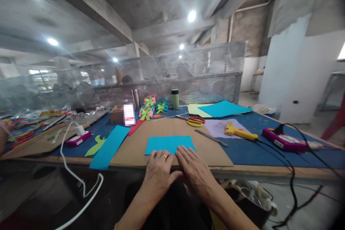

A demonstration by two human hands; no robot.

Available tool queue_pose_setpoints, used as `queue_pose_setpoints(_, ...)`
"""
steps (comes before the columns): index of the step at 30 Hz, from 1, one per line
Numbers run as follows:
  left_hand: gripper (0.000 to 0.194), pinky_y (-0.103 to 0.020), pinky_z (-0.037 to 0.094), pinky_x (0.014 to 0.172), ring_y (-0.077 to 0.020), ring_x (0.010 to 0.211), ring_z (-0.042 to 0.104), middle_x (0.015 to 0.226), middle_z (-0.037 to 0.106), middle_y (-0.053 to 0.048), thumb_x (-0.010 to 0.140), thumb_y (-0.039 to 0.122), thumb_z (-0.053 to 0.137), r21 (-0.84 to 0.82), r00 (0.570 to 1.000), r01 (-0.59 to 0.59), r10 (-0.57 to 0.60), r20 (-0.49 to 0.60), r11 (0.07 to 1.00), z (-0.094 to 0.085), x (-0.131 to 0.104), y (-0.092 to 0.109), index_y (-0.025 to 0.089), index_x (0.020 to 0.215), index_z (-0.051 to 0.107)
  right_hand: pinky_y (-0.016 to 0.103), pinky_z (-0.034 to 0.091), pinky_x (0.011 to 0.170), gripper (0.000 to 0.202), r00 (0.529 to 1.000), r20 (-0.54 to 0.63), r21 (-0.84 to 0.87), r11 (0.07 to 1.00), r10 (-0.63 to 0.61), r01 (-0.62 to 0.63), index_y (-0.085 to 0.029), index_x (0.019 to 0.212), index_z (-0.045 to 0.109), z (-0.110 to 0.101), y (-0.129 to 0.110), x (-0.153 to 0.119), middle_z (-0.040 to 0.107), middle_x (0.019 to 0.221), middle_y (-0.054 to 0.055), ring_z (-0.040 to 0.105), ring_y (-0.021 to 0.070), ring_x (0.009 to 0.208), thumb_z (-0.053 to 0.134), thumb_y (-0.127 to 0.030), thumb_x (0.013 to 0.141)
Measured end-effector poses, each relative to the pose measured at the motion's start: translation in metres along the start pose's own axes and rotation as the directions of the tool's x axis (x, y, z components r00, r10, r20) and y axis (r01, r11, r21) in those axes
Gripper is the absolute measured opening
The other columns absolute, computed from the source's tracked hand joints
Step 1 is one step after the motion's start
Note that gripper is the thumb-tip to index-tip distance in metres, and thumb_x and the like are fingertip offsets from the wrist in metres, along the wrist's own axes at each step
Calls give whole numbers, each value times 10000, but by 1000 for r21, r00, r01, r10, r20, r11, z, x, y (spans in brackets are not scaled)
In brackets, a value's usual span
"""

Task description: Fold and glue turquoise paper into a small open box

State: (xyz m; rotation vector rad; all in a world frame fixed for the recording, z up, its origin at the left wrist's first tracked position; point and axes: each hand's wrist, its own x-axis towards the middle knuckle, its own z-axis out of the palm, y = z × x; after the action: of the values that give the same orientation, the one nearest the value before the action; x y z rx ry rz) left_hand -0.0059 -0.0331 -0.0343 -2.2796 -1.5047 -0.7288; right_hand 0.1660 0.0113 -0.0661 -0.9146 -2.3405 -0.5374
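A blue rectangular sheet (169, 143) lies on brown cardboard (210, 156) at the table's front edge. My left hand (160, 167) rests on the sheet's near edge, fingers bent forward and a ring showing; it grips nothing visible. Beside it, my right hand (192, 165) lies with fingers stretched out over the sheet's near right part. A metal ruler-like blade (211, 137) lies right of the sheet, with scissors (195, 120) beyond it. To the left, a longer blue strip (111, 147) overlaps the cardboard and hangs slightly over the table edge.
A yellow glue gun (239, 132) rests on purple sheet (215, 128), its cord running right past a magenta power strip (284, 140). Another power strip (78, 139) with a white cable stands left. Bow-decorated pieces (147, 113), a green bottle (175, 99) and blue sheets (225, 109) are behind.
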Motion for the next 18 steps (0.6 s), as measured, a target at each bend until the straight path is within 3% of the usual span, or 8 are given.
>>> queue_pose_setpoints(7,447,-528,360,1028,-273,1048,596,1102,678,-84,875,540,600,46,998,40,-38,-44,998,-10,-14,-14,235,1200,630,500,399,1121,527,999,35,32,999,34,-35,-90,1339,540,-11,-6,4,530,1420,207,476,322,1341,668,-295,870)
queue_pose_setpoints(13,459,-528,397,994,-302,1101,593,1179,673,-116,911,525,555,175,980,97,-64,-189,980,3,-40,-41,206,1234,624,507,390,1128,618,999,-8,30,998,48,-47,-124,1383,501,-2,-5,0,513,1441,194,448,316,1366,715,-237,815)
queue_pose_setpoints(15,496,-544,412,982,-319,1088,603,1168,676,-136,907,550,543,205,976,103,-60,-207,973,8,-40,-40,180,1226,630,512,398,1123,614,999,-3,21,998,52,-52,-116,1380,508,-1,-5,0,520,1434,196,462,318,1355,712,-232,813)
queue_pose_setpoints(18,593,-550,406,1026,-331,1154,585,1241,651,-157,875,578,575,175,977,56,-17,-214,983,16,-28,-23,154,1290,588,508,403,1123,580,999,21,5,999,50,-50,-96,1367,528,-4,-5,0,523,1429,198,472,319,1347,683,-235,826)
